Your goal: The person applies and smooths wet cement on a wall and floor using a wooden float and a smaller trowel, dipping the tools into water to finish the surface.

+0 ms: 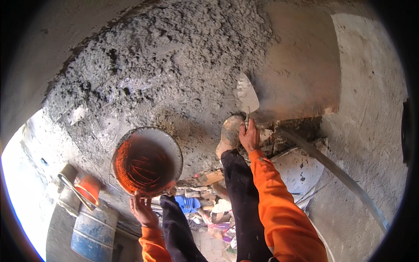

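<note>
My right hand (249, 137) is closed around the handle of a pointing trowel (247, 94). The trowel's mortar-smeared blade lies against or just in front of the wall, where rough wet mortar (187, 48) meets a smoother brown patch (301, 65). At the left, my left hand (143, 211) grips the near rim of a bucket (174, 150). The inside of that bucket is orange, its rim is crusted grey, and mortar residue marks its bottom. My fingers under the bucket are partly hidden. Beside my right hand, a mortar-stained shoe (230, 131) shows at the end of my dark trouser leg.
A blue and white barrel (94, 231) stands at the lower left, with a small orange bucket (89, 188) by it. Rubble and litter (214, 205) lie below, between my legs. A long pale bar or hose (345, 177) slants across the right.
</note>
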Demonstrator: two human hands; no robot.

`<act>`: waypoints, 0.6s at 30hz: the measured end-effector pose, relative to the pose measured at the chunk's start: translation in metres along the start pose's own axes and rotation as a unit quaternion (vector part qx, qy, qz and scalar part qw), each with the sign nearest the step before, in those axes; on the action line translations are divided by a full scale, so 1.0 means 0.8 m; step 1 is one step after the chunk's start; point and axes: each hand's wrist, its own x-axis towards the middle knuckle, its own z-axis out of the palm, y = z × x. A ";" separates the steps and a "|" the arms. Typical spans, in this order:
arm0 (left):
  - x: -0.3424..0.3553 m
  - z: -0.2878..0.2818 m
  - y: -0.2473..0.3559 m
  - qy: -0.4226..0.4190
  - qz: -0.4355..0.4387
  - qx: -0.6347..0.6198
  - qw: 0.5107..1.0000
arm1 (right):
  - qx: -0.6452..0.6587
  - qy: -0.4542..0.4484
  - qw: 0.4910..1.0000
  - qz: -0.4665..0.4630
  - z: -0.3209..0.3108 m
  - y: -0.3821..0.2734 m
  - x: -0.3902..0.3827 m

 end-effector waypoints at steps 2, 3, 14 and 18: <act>0.004 -0.006 0.008 0.013 0.012 -0.008 1.000 | -0.017 0.027 0.997 -0.066 -0.017 -0.018 0.046; 0.008 -0.007 0.013 0.016 0.015 -0.012 1.000 | -0.018 0.073 0.996 -0.057 -0.039 -0.011 0.090; 0.074 -0.069 -0.008 0.020 0.070 0.032 0.997 | -0.175 -0.062 0.979 -0.079 -0.042 -0.069 0.075; 0.092 -0.106 -0.007 0.008 0.063 0.060 0.996 | 0.150 -0.156 0.967 0.131 -0.028 -0.080 -0.034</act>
